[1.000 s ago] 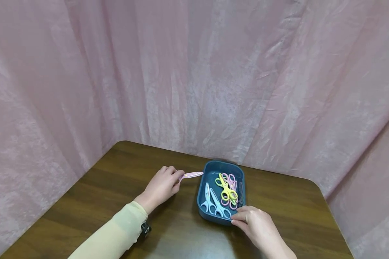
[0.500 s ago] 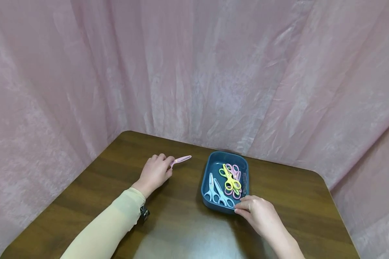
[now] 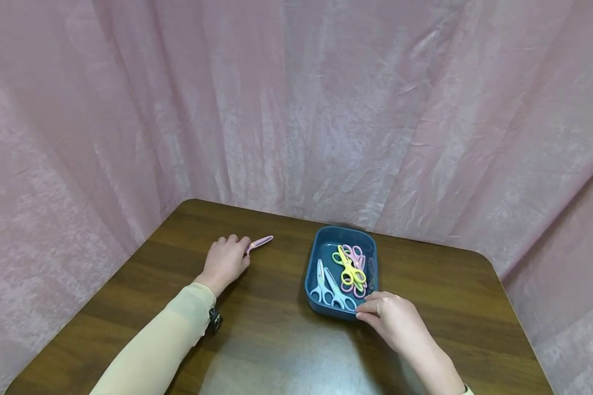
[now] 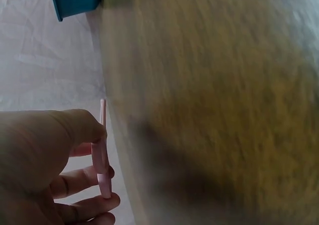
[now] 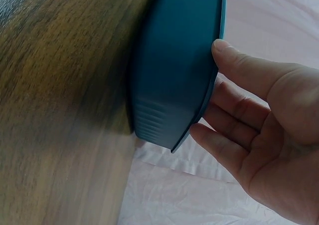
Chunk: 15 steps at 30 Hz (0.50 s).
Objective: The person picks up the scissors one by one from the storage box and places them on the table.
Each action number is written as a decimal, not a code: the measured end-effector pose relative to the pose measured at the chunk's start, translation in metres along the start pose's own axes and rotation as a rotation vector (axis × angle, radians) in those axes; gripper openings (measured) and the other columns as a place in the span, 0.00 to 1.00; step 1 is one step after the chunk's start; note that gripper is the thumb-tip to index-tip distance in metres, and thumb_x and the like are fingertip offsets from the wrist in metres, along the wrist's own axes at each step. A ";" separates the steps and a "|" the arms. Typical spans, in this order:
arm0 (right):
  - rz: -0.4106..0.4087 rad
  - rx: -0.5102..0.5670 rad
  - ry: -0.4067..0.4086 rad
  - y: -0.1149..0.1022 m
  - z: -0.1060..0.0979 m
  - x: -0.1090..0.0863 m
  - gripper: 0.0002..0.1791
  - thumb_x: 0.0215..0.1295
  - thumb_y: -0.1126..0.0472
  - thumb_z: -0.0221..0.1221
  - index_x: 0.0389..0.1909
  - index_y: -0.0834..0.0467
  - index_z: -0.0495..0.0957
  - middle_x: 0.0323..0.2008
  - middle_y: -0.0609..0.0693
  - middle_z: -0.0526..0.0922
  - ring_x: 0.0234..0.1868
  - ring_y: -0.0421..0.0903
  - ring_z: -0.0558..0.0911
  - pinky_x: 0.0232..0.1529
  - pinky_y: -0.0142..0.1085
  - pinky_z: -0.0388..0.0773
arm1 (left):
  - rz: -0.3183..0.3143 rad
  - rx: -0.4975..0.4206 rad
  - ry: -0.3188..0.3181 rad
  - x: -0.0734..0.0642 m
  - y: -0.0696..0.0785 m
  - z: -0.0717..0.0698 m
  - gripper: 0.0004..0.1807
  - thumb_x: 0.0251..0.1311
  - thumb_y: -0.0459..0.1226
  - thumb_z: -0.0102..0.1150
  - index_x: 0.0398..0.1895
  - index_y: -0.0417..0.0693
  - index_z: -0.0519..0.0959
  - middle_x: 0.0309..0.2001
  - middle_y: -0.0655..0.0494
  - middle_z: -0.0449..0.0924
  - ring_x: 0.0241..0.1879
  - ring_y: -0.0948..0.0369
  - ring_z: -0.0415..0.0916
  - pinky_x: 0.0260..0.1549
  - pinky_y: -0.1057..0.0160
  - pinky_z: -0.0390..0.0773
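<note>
My left hand (image 3: 225,263) pinches a pair of pink scissors (image 3: 261,242) by the handles, over the left part of the table. In the left wrist view the thumb presses the pink scissors (image 4: 100,157) against the fingers, and they stand edge-on. My right hand (image 3: 395,321) grips the near right corner of a dark blue tray (image 3: 309,274), thumb on the rim and fingers behind it, as the right wrist view shows. Inside the tray lie two light blue scissors (image 3: 321,285), with yellow scissors (image 3: 348,267) on top of pink scissors (image 3: 359,263) at the right.
A brown wooden table (image 3: 277,340) bears the tray, which stands near the far edge. Behind the table hangs a pink curtain (image 3: 296,109). A dark object (image 3: 214,321) is strapped under the left wrist.
My left hand has moved left, away from the tray, with the pink scissors in it. The right hand keeps its grip on the tray corner. The head view has shifted slightly.
</note>
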State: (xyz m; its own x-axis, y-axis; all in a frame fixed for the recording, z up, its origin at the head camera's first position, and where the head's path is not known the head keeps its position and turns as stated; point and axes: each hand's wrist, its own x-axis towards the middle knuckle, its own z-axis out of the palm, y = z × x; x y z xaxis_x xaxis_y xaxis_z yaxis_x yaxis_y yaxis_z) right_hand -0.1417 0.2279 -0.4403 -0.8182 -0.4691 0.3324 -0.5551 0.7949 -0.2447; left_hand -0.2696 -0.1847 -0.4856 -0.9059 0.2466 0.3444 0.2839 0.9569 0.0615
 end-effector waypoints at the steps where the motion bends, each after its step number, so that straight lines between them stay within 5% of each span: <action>1: -0.001 0.000 0.002 0.000 0.000 0.000 0.05 0.62 0.60 0.79 0.35 0.46 0.96 0.39 0.41 0.91 0.43 0.44 0.90 0.44 0.44 0.86 | -0.004 0.005 -0.002 0.000 -0.001 0.001 0.11 0.64 0.37 0.75 0.46 0.46 0.84 0.38 0.44 0.82 0.37 0.38 0.81 0.39 0.38 0.82; 15: 0.012 0.000 -0.005 -0.001 0.000 -0.001 0.05 0.62 0.60 0.80 0.35 0.45 0.96 0.40 0.40 0.91 0.45 0.44 0.90 0.46 0.44 0.87 | -0.065 0.040 -0.056 -0.004 -0.007 0.008 0.14 0.67 0.41 0.77 0.46 0.44 0.83 0.37 0.42 0.83 0.36 0.38 0.82 0.36 0.38 0.82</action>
State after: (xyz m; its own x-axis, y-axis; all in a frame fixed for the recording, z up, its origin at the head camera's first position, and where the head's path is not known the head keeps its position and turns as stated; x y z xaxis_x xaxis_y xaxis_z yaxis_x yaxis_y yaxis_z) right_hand -0.1402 0.2276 -0.4410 -0.8256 -0.4612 0.3252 -0.5452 0.8006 -0.2487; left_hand -0.2708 -0.1914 -0.4946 -0.9385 0.1906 0.2878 0.2119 0.9763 0.0443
